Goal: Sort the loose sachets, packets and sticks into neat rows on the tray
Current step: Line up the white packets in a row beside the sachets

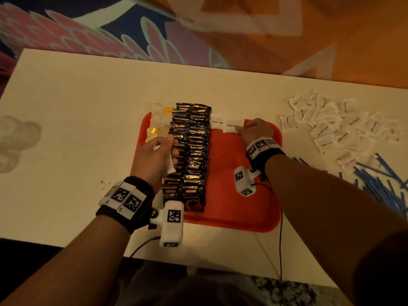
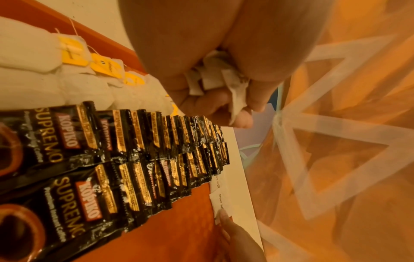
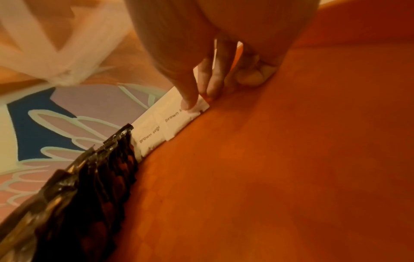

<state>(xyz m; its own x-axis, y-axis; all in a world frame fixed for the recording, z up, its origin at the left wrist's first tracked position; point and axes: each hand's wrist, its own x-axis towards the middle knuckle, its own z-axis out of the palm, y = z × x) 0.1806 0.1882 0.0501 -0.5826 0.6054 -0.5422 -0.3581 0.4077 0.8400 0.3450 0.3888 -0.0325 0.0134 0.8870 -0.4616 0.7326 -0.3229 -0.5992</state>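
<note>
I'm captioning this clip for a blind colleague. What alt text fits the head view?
Seen from above, the right hand presses a brown sugar sachet at the far edge of a red tray, while the left hand grips a bunch of white sachets over two rows of black coffee packets.
</note>
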